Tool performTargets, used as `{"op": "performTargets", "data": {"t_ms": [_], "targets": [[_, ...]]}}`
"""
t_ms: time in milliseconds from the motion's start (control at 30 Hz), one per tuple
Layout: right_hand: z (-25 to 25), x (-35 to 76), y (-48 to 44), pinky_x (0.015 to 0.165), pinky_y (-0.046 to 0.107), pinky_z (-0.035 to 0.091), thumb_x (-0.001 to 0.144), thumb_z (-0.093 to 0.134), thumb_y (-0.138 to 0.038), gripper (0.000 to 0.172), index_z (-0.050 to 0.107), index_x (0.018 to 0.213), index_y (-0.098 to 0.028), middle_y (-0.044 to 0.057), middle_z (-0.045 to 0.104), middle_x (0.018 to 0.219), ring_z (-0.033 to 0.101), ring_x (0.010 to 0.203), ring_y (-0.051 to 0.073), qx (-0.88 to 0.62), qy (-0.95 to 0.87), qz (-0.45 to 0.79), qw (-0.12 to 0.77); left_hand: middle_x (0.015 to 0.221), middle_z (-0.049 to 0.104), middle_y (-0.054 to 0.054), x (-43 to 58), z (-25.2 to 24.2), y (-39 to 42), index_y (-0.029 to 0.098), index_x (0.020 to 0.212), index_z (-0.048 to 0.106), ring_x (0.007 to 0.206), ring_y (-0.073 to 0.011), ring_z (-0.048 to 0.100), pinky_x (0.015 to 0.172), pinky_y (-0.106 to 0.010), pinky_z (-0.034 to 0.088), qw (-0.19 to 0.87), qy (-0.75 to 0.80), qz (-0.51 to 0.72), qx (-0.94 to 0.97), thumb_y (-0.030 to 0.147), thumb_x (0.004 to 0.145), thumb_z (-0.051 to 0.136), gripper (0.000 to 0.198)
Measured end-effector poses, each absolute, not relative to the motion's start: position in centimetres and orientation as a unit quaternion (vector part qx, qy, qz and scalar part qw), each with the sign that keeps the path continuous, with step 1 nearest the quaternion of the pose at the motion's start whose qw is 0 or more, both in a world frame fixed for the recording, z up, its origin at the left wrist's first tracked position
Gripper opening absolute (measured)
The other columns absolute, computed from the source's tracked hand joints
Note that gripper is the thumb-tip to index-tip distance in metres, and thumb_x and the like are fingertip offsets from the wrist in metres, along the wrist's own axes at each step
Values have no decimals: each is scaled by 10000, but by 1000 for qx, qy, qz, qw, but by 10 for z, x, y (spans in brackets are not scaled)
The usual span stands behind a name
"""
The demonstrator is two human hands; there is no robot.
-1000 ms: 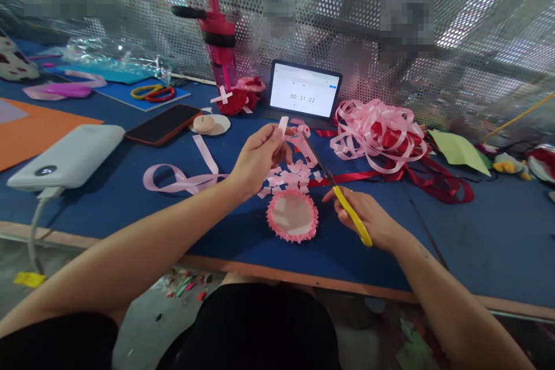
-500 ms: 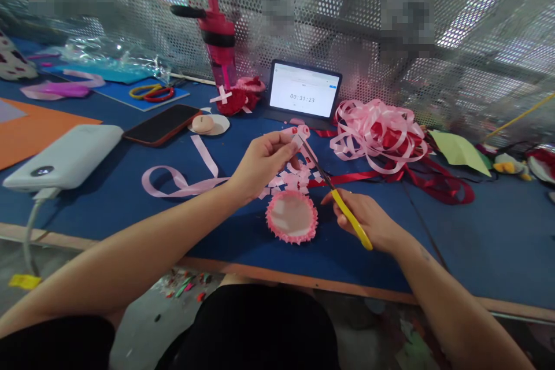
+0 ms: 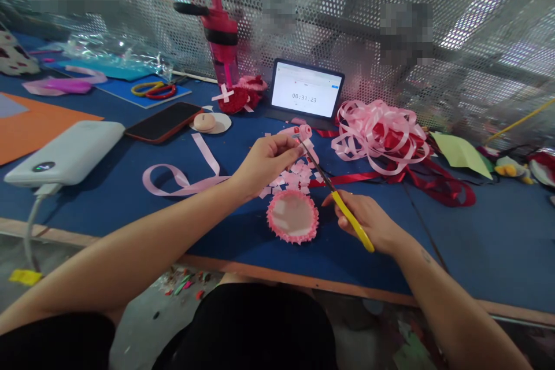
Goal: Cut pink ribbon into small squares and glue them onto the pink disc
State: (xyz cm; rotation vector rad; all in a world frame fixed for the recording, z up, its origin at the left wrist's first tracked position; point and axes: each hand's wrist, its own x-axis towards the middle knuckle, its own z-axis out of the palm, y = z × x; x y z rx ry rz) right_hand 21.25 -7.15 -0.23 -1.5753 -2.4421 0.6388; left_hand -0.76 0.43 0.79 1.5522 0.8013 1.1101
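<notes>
My left hand (image 3: 275, 157) is closed in a pinch on a pink ribbon, most of it hidden by the fingers. A loop of pale pink ribbon (image 3: 191, 188) lies on the table beside that forearm. Yellow-handled scissors (image 3: 347, 211) are in my right hand (image 3: 368, 217), their blades pointing up and left to the left fingertips. Below the blades lie small cut pieces of pink ribbon (image 3: 299, 174). A round disc with a frilled pink edge (image 3: 293, 217) lies nearer me. A pink tool (image 3: 306, 132), perhaps a glue gun, is partly hidden behind my left hand.
A tablet (image 3: 306, 89) showing a timer stands at the back, right of a red bottle (image 3: 219, 40). Tangled pink ribbon (image 3: 379, 136) and red ribbon (image 3: 451, 191) lie right. At left are a phone (image 3: 165, 121), a cabled power bank (image 3: 65, 150) and red-and-yellow scissors (image 3: 154, 91).
The pale ribbon end that stuck out past my left fingertips at the scissor blades no longer shows there. Both hands have stayed almost in place; the view has shifted slightly.
</notes>
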Motion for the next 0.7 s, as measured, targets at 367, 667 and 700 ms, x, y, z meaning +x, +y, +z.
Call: {"op": "performTargets", "data": {"t_ms": [367,667,700], "targets": [[1,210,-72,581,307,355,779,136,-798,737,511,877,-170,71,560,727,514,631,202,-535,-811,222,83,548,433,51,-7,11,2,141,710,570,464,-32,346,418,-189,226,507,335,459,648,214,779,573,100],[-3,210,-73,490,237,343,872,392,-502,343,507,849,-180,-11,489,608,444,457,116,-531,-773,321,135,542,419,57,-7,9,4,144,707,553,456,-29,337,414,-189,217,516,328,456,647,203,799,551,109],[-4,211,-72,484,233,343,874,402,-475,314,506,837,-182,-15,488,601,446,449,112,-533,-771,322,138,539,417,58,-7,9,4,145,702,550,454,-28,334,414,-190,217,516,330,455,646,201,799,551,112]]}}
